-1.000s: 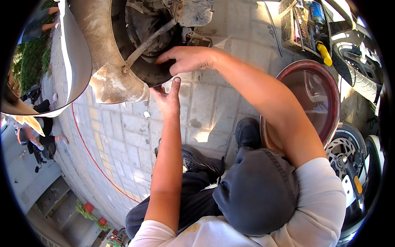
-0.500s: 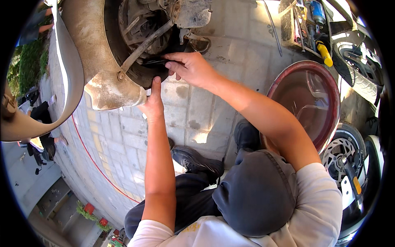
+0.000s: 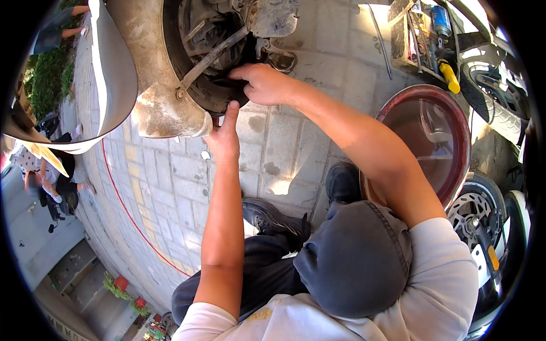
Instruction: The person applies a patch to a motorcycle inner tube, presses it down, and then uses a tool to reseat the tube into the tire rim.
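At the top of the view is a dirty scooter wheel with a black tyre (image 3: 211, 98), partly under a dusty beige mudguard (image 3: 149, 74). A metal strut (image 3: 219, 55) crosses the wheel. My left hand (image 3: 225, 139) grips the tyre's near edge, thumb raised on its side and fingers hidden underneath. My right hand (image 3: 266, 85) is closed at the tyre's right side. Its fingertips reach into the dark gap by the wheel, and whatever they hold is hidden there.
To the right stands a red-rimmed tub of murky water (image 3: 424, 136). Beyond it sits a tool box (image 3: 402, 37) with a yellow-handled tool (image 3: 449, 75) and a blue can (image 3: 439, 21). A metal rod (image 3: 380, 40) lies on the paving. A red hose (image 3: 128, 213) runs along the left.
My right hand has pushed further into the wheel, and the thin black piece seen at its fingertips is now hidden. My left hand stays at the tyre's edge. The view has shifted slightly.
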`<move>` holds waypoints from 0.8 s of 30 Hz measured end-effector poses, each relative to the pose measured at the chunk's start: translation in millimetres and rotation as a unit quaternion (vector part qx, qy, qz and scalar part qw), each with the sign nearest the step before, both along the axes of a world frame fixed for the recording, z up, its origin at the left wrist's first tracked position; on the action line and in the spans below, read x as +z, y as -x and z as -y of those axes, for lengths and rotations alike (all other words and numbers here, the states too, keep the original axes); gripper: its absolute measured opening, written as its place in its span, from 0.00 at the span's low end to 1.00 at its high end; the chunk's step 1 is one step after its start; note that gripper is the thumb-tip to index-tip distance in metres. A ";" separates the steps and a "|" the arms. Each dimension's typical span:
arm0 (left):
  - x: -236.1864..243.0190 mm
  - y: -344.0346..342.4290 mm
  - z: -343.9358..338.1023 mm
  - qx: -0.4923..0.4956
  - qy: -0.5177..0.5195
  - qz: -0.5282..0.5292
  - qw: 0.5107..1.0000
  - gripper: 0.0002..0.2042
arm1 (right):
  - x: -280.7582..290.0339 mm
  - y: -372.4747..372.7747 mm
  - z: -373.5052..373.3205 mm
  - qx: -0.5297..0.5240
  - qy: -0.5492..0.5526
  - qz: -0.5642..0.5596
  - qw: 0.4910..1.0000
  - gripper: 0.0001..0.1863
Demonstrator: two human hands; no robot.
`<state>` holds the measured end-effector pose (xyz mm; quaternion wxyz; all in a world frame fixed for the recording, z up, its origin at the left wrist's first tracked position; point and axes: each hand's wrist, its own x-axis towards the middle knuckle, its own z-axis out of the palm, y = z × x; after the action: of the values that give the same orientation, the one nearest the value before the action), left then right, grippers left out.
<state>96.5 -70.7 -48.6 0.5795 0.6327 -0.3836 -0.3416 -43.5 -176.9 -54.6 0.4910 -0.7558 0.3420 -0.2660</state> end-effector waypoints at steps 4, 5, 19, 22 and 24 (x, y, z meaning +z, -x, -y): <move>2.6 -5.0 -1.5 -0.021 0.013 0.014 1.000 0.35 | 36.4 -0.9 16.9 0.184 -0.011 -0.147 0.972 0.23; 3.9 -5.8 -3.0 -0.024 0.000 0.025 0.999 0.33 | 43.4 -7.5 23.6 0.226 -0.029 -0.181 0.957 0.22; -52.7 12.6 28.2 -0.024 -0.043 -0.008 0.999 0.31 | -47.3 30.7 -45.5 -0.131 -0.080 0.114 0.982 0.28; -55.3 0.5 33.4 -0.021 -0.052 -0.025 0.998 0.27 | -36.0 23.1 -39.7 -0.119 0.124 -0.014 0.985 0.34; -45.7 -6.0 23.7 0.011 0.014 0.016 1.000 0.26 | -34.9 22.4 -42.6 -0.112 0.133 -0.004 0.985 0.34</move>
<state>102.4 -94.3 -94.3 0.5860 0.6338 -0.3910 -0.3194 -65.9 -134.2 -89.5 0.3518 -0.7722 0.3884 -0.3593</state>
